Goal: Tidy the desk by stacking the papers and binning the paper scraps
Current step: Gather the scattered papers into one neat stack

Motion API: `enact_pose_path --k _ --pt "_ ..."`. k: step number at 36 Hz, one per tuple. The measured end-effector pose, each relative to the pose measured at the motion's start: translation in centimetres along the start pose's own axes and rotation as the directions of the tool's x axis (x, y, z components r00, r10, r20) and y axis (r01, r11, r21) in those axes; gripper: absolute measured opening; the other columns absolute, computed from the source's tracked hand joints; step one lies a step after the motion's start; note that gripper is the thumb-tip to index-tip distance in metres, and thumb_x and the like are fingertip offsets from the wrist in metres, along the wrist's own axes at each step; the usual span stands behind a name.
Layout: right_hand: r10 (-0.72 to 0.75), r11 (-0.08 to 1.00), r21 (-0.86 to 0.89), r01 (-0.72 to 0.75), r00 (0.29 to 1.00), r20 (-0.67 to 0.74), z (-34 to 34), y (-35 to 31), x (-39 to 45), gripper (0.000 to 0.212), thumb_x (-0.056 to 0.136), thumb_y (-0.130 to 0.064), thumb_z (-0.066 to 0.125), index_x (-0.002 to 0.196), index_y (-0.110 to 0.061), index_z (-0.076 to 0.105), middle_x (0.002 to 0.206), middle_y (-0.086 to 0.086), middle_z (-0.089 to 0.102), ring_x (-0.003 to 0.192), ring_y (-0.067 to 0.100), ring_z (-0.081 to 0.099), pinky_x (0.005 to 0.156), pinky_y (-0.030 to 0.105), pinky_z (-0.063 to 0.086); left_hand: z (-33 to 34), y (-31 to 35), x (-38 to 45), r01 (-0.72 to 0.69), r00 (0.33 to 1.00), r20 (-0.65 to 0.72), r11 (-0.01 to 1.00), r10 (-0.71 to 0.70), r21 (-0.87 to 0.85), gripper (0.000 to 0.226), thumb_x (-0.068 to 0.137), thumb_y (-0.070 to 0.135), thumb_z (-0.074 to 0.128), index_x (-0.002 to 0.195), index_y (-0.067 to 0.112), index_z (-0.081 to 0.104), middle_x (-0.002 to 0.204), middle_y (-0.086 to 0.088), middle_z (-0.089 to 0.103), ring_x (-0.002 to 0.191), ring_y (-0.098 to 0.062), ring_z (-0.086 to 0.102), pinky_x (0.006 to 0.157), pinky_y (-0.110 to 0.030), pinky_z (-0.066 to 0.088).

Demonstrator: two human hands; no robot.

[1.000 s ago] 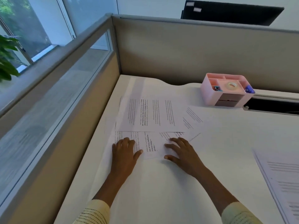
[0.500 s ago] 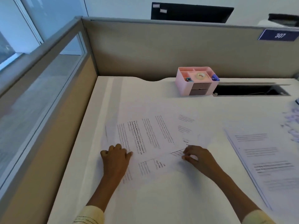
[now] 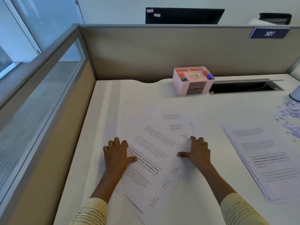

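Note:
Several printed sheets (image 3: pixel 151 153) lie overlapping and skewed on the white desk (image 3: pixel 211 108) in front of me. My left hand (image 3: pixel 117 154) rests flat on their left edge, fingers spread and thumb on the text. My right hand (image 3: pixel 197 151) presses flat on their right side, thumb pointing left. A separate pile of printed papers (image 3: pixel 266 159) lies to the right, apart from both hands. Small pale purple paper scraps (image 3: pixel 290 117) are scattered at the far right edge of the view.
A pink desk organiser (image 3: pixel 191 81) with tape and clips stands at the back by the partition. A dark cable slot (image 3: pixel 245 86) opens in the desk right of it. Grey partition walls close the back and left. A white object (image 3: pixel 296 95) shows at the right edge.
The loose sheets have been slid toward me and turned more diagonal. Both hands now lie flat on them, the right one no longer curled. The view has swung right, showing the scraps.

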State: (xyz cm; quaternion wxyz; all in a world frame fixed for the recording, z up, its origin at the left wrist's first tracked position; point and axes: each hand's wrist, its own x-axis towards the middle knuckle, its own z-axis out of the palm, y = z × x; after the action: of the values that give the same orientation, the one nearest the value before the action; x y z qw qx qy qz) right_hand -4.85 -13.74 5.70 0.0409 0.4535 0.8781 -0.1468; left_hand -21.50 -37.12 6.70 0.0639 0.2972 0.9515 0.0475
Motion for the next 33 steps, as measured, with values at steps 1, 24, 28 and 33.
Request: enact_pose_path --k 1,24,28,33 --pt "-0.047 0.997 0.061 0.046 0.999 0.026 -0.3 0.3 0.3 0.095 0.064 -0.058 0.077 0.138 -0.018 0.033 0.123 0.01 0.043 0.113 0.028 0.044 0.089 0.038 0.044 0.1 -0.1 0.1 0.022 1.0 0.016 1.0 -0.022 -0.011 0.089 0.064 0.076 0.064 0.132 0.021 0.046 0.13 -0.006 0.044 0.118 -0.024 0.041 0.089 -0.034 0.032" --pt "0.087 0.932 0.338 -0.133 0.985 0.148 -1.6 2.6 2.3 0.042 0.046 -0.035 0.093 0.069 -0.027 0.06 0.1 0.005 0.059 0.099 0.026 0.057 0.081 0.033 0.049 -0.6 -1.6 1.3 0.332 0.932 0.268 0.872 -0.244 -0.359 0.067 0.063 0.04 0.086 0.116 0.01 0.059 0.115 -0.01 0.057 0.099 -0.026 0.059 0.074 -0.032 0.048" --pt "0.035 0.957 0.288 -0.02 0.998 -0.047 -1.3 1.8 1.9 0.041 0.061 -0.027 0.088 0.094 -0.018 0.066 0.101 0.011 0.051 0.1 0.033 0.055 0.082 0.039 0.05 -1.1 -3.0 1.4 0.326 0.944 0.197 0.827 -0.263 -0.459 0.035 0.078 0.023 0.077 0.107 0.011 0.061 0.109 -0.01 0.065 0.084 -0.021 0.059 0.067 -0.029 0.041" --pt "-0.011 0.97 0.235 0.06 0.979 -0.203 -0.6 -0.7 1.5 0.048 0.081 -0.042 0.07 0.116 -0.012 0.059 0.113 0.014 0.053 0.108 0.031 0.049 0.087 0.038 0.044 -1.7 -4.5 1.9 0.31 0.942 0.065 0.775 -0.33 -0.551 0.016 0.088 0.015 0.066 0.102 0.012 0.06 0.107 -0.013 0.067 0.09 -0.029 0.059 0.076 -0.033 0.043"
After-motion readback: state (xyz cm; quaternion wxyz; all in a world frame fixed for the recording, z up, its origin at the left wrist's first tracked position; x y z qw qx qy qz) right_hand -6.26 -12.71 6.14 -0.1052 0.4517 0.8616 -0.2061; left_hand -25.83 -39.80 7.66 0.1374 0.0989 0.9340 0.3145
